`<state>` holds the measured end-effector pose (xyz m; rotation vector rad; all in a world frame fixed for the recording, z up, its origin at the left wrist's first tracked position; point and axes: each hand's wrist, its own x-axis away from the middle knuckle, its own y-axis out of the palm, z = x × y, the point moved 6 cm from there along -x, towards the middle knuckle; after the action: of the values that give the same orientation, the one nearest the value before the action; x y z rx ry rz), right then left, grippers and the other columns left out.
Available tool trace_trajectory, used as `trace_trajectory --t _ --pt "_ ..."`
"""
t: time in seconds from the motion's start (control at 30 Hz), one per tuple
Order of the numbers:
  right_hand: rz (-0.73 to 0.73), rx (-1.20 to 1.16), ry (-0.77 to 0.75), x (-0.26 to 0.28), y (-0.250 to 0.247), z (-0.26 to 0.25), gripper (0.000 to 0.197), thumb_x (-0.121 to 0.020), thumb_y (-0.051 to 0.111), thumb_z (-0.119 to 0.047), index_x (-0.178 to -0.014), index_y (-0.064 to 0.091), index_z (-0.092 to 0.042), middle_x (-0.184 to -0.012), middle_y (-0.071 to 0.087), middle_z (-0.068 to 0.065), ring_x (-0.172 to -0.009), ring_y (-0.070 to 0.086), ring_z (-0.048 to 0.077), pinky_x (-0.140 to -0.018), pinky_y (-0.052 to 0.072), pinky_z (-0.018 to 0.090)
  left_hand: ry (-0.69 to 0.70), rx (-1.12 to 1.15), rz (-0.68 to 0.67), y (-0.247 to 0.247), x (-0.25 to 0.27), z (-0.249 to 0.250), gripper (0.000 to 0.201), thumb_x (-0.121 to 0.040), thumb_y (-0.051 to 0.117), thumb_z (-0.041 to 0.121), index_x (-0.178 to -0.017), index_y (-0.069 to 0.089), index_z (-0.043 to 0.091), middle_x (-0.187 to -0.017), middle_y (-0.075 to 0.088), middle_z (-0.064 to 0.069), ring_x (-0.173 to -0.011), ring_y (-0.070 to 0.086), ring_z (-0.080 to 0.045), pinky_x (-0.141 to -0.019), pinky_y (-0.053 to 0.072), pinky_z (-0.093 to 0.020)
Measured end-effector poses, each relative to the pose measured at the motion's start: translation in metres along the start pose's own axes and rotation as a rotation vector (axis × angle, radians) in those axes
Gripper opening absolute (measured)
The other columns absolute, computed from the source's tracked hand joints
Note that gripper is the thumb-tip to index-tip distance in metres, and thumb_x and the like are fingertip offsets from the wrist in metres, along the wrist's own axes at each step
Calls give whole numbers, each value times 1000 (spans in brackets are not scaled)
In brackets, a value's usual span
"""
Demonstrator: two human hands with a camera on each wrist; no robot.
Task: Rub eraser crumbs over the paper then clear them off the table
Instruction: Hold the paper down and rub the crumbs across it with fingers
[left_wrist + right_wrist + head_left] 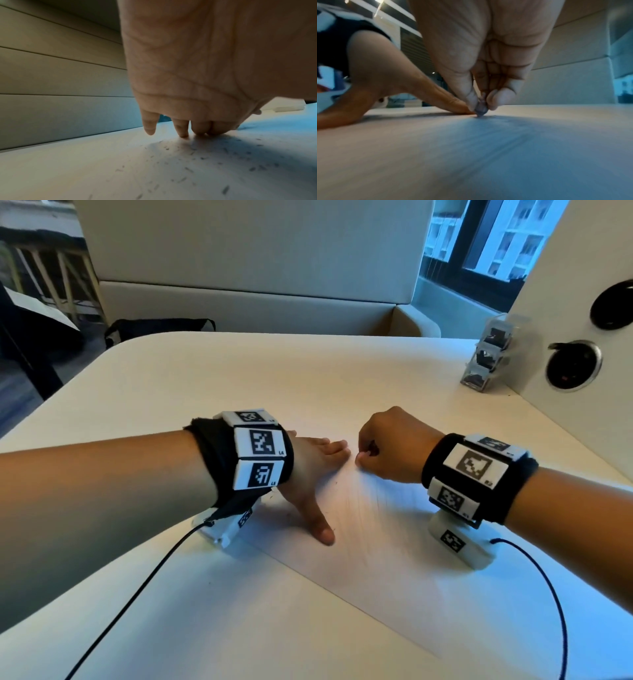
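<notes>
A white sheet of paper (370, 546) lies on the white table (212, 385), marked with faint grey pencil strokes. My left hand (317, 470) presses flat on the paper with straight, spread fingers. Just to its right, my right hand (380, 450) is curled and pinches a small grey eraser (480, 108) between thumb and fingers, its tip touching the paper. The eraser is hidden by the hand in the head view. Dark eraser crumbs (223, 155) lie scattered on the paper under my left palm (197, 67).
A stack of small clear boxes (488, 356) stands at the table's far right, against a white panel with round sockets (573, 366). A cushioned bench (253, 268) runs behind the table. A black bag (154, 328) sits beyond the far left edge. Cables trail from both wrist units.
</notes>
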<state>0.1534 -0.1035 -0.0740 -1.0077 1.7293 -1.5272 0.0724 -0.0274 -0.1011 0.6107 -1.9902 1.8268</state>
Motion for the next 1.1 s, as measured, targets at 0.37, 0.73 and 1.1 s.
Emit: trace_trajectory --t 0.37,0.73,1.1 --pt "2 12 -53 1 4 -13 21 -86 65 -22 -86 77 -5 -81 75 9 -75 68 21 -73 58 37 20 -7 14 3 -2 -3 130 -62 65 80 -153 -14 29 -161 -13 11 -149 -7 -12 -120 4 -46" --pt "-88 -87 -98 10 10 -26 15 -84 73 -26 -83 78 -12 -64 70 -12 -60 62 -1 -57 48 12 65 33 47 2 0 -2 123 -63 67 76 -154 -5 34 -161 -9 12 -149 -3 -14 -118 5 -37" --pt "-84 -76 -100 17 8 -26 15 -85 72 -27 -85 79 -14 -70 70 -8 -64 62 4 -62 51 20 38 -3 37 5 -6 -6 134 -60 66 80 -153 -13 28 -162 -14 8 -149 -6 -14 -118 4 -37"
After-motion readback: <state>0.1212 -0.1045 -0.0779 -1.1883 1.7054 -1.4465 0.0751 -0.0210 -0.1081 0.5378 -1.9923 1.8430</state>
